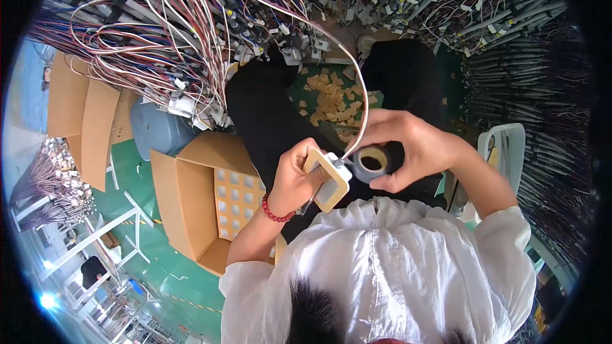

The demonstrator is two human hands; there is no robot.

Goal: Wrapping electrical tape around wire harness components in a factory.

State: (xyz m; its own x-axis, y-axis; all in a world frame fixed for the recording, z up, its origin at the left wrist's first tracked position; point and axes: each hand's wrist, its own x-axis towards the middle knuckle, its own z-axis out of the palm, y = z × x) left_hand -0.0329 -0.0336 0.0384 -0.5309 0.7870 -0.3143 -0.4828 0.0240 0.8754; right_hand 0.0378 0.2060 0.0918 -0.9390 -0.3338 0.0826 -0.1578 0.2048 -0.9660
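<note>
My left hand [298,175] grips a white square plastic piece [336,190] with a tan frame on its face, held tilted in front of my lap. A thin white-and-brown cable [364,89] leaves the piece at its upper corner and arcs up toward the wire bundles. Just to the right, my right hand [414,150] is curled round a roll of dark grey tape [362,173], thumb below and fingers above. The roll sits right beside the cable end of the piece; whether they touch, I cannot tell. A red bead bracelet [278,211] circles my left wrist.
Bundled wires [185,25] hang ahead, and grey cables [516,83] fill the right side. An open cardboard box [185,207] with a gridded insert stands at left, near a blue-grey stool [156,124]. Tan scraps [331,99] litter the green floor between my legs. A white bin [513,146] is at right.
</note>
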